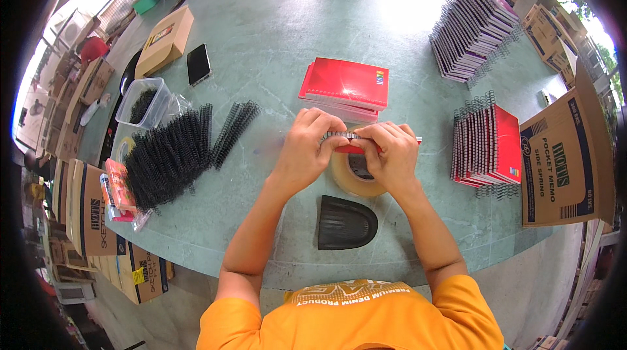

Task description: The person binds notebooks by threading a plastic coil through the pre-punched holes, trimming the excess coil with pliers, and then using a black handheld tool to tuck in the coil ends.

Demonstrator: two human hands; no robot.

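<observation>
At mid-frame, both the left hand [305, 147] and right hand [392, 154] pinch a wire coil [345, 135] against a red notebook [356, 149]; keeping loops aligned with holes looks wise.

left hand [307, 147] + right hand [392, 154] grip red notebook [358, 147] and its spiral coil [343, 135] | above tape roll [356, 177]

A round grey-green table [274, 30] stands in daylight, cardboard boxes [85, 206] crowding the floor.
</observation>
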